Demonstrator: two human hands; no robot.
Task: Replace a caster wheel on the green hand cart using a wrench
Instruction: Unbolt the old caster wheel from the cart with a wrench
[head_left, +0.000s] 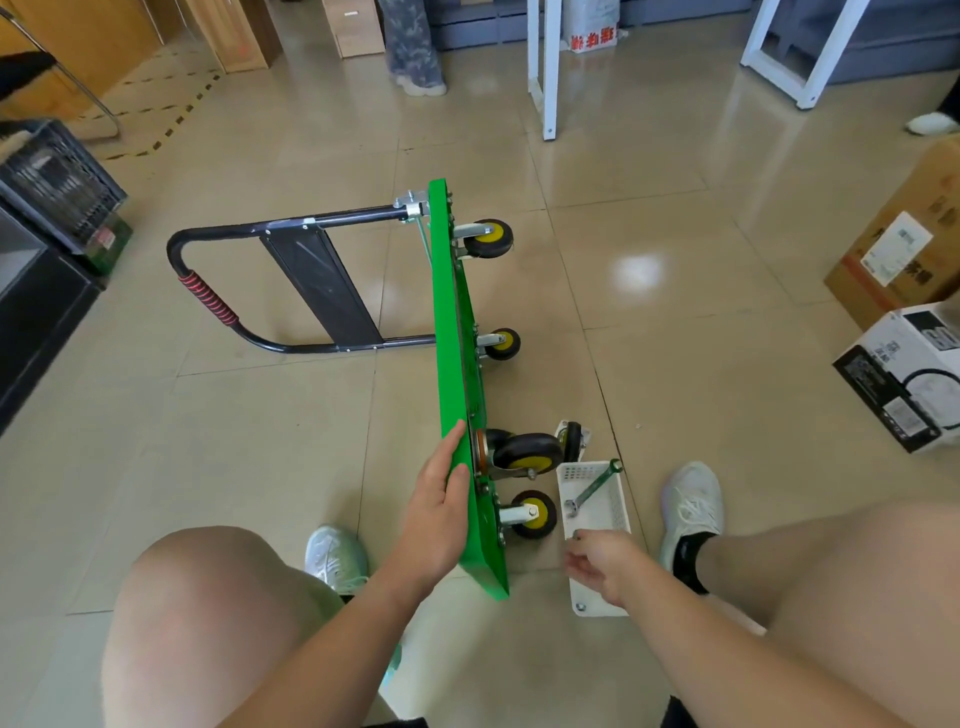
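The green hand cart (451, 332) stands on its long edge on the tiled floor, its black handle (249, 291) folded out to the left and its yellow-hubbed casters pointing right. My left hand (441, 499) rests with straight fingers on the near top edge of the deck. A large caster (524, 453) sits against the deck just beyond that hand, with a smaller one (532, 514) below it. A spare caster (573, 440) lies on the floor behind the white basket (618, 512). A green wrench (592, 488) lies in the basket. My right hand (602, 564) hovers over the basket's near end, fingers curled around something small that I cannot make out.
A nut or washer (580, 606) lies in the basket's near corner. Cardboard boxes (904, 249) and a white box (904, 374) stand at the right. A black crate (57, 182) sits at the left. White table legs (543, 67) and a standing person's legs (410, 47) are at the back.
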